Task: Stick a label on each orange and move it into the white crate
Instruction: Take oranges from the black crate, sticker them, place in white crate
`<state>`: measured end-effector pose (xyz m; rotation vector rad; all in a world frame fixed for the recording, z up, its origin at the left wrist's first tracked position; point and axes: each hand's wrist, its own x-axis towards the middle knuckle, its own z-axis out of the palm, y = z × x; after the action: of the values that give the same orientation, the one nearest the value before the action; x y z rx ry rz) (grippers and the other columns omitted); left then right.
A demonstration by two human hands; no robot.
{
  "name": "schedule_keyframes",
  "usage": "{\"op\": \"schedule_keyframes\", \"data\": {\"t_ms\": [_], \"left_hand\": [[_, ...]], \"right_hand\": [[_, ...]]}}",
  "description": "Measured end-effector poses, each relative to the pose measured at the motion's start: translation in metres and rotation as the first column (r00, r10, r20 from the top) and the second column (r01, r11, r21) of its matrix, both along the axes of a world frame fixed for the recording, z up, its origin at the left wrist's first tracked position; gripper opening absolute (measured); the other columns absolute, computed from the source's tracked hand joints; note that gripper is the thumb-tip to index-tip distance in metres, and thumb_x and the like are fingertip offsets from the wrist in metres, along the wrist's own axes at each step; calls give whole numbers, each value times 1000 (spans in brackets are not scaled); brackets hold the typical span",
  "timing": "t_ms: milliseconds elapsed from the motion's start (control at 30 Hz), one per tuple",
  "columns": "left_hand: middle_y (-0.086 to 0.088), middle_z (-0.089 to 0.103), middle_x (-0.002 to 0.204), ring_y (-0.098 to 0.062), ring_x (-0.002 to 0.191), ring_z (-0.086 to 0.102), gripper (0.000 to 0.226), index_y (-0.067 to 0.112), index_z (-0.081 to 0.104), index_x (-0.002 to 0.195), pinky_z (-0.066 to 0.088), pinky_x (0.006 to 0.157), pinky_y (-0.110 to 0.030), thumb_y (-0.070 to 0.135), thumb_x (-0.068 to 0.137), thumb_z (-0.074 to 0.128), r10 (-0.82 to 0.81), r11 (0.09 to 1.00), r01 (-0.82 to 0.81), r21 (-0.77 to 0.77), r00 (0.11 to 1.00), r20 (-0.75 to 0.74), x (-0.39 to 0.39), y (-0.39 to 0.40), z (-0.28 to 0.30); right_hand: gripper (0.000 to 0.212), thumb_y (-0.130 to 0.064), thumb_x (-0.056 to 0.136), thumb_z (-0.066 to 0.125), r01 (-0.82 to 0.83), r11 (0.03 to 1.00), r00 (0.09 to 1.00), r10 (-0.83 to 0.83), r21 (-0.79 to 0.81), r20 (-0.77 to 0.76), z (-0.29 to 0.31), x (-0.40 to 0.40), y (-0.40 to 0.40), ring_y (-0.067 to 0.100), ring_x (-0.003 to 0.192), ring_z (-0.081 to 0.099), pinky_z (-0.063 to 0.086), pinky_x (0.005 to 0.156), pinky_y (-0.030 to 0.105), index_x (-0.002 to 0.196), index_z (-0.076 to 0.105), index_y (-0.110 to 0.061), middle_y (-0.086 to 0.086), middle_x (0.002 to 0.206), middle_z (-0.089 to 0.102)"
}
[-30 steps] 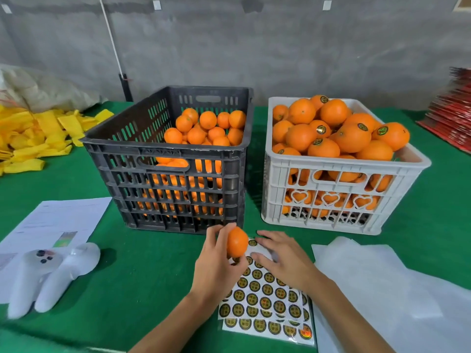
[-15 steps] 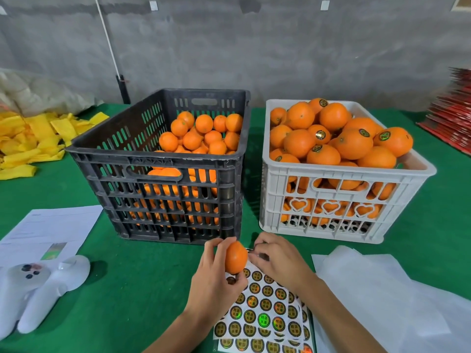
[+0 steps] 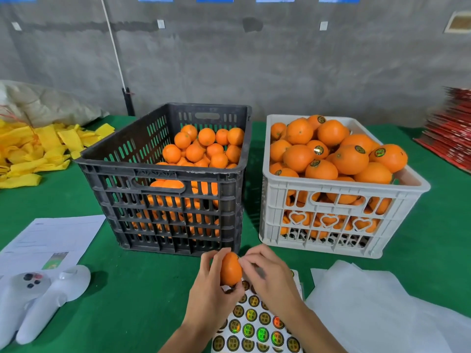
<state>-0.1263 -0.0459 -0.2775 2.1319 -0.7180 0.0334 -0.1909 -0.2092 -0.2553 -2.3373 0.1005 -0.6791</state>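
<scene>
Orange (image 3: 230,269) held just above the sticker sheet (image 3: 257,324), near of the black crate (image 3: 178,179); left hand (image 3: 211,294) fingers curled round it. Right hand (image 3: 270,273) fingers pinch at its upper right side, likely pressing a label on, though blurred. Best to steady the fruit, rub the label flat, then carry it right to the white crate (image 3: 331,200).

The label sheet (image 3: 257,329) at lower centre is partly covered by both hands and cut off by the bottom edge. The right hand (image 3: 270,278) is motion-blurred; any label between its fingertips cannot be discerned.

Left hand (image 3: 212,289) fingers curl in a grip; right hand (image 3: 270,276) fingertips pinch beside them.
</scene>
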Motion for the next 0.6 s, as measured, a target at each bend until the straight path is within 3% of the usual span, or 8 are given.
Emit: {"op": "schedule_keyframes", "data": {"t_ms": [133,233,333,400,467,533,600], "left_hand": [[19,38,133,-4,99,65,75,43,49,143,55,78,-10,34,81,90,-8,988,4,-156,1000,-23,1,-5,8],[15,39,131,-2,98,64,80,50,50,139,55,70,-10,28,76,94,-13,968,37,-247,995,97,4,-19,32],[18,31,136,-4,104,61,80,52,41,144,56,76,-13,33,82,89,-47,968,101,-228,972,230,8,-44,76],[17,29,143,-9,115,57,71,49,39,148,59,85,-29,35,91,78,-111,957,185,-223,946,305,9,-64,111],[17,26,149,-13,121,55,73,43,36,155,59,91,-36,25,96,74,-161,945,251,-209,914,372,13,-85,148],[20,23,154,-12,120,59,78,40,31,158,60,92,-35,15,96,71,-199,937,302,-175,875,442,19,-109,189],[21,26,154,-11,113,63,72,38,33,156,61,87,-36,20,97,68,-231,926,349,-144,826,514,28,-130,229]], "right_hand": [[48,-60,103,46,9,990,1000,-7,-140,17,9,-8,2,-7,112,56,52,95,23,123,71,-24,-25,123,57],[69,-75,94,46,92,964,993,-69,-248,98,29,-11,11,-3,124,56,50,103,21,138,62,-24,-16,139,61],[73,-75,92,48,257,942,936,-186,-216,300,67,-10,1,0,119,58,50,100,19,137,63,-20,-9,134,66],[74,-72,93,54,341,920,884,-244,-192,399,97,-10,-15,7,117,64,54,98,23,135,65,-12,-2,131,68],[74,-69,93,57,417,890,846,-304,-186,439,132,-8,-35,14,116,67,56,96,27,136,64,-9,3,130,70],[73,-65,92,60,489,852,816,-372,-186,443,169,-5,-62,16,113,67,54,93,28,140,60,-10,5,129,70],[70,-60,92,61,572,799,774,-452,-185,443,204,-1,-95,20,111,65,53,89,31,142,56,-12,8,126,70]]}}
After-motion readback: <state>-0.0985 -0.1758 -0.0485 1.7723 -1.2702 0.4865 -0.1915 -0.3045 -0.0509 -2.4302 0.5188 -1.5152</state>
